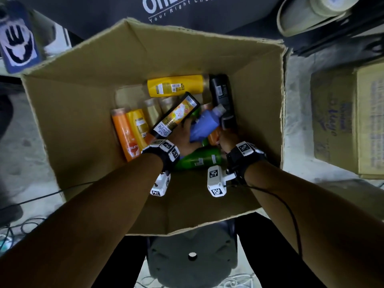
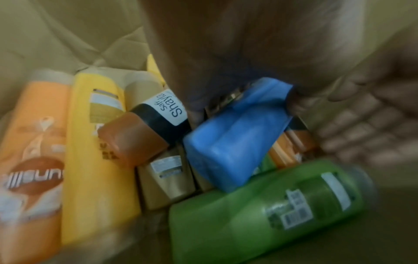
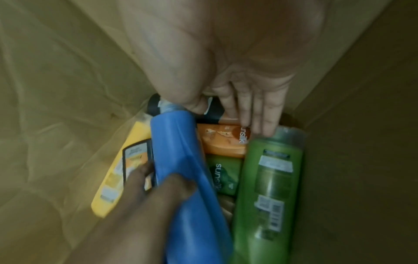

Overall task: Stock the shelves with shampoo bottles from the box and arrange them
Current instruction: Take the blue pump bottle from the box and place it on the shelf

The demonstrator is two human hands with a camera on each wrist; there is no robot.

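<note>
An open cardboard box [image 1: 83, 100] holds several shampoo bottles lying loose. Both my hands are down inside it. My left hand [image 1: 184, 140] curls its fingers [image 3: 162, 180] round a blue bottle [image 1: 204, 123] [image 2: 233, 142], and one finger lies on the black-and-orange Shaylia bottle [image 1: 176, 114] [image 2: 158, 116] tilted beside it. My right hand [image 1: 227, 139] pinches a black bottle [image 1: 221, 94] [image 3: 213, 110] between thumb and fingers, near the box's right wall. A green bottle [image 1: 199, 159] [image 3: 271, 178] lies below both hands. Yellow [image 1: 174, 86] and orange [image 1: 124, 134] bottles lie to the left.
A second, shut cardboard box [image 1: 342, 121] stands on the floor to the right. A grey stool [image 1: 191, 256] is under the box's near edge. Dark cloth with white lettering [image 1: 176, 9] hangs behind. Cables run along the floor at left.
</note>
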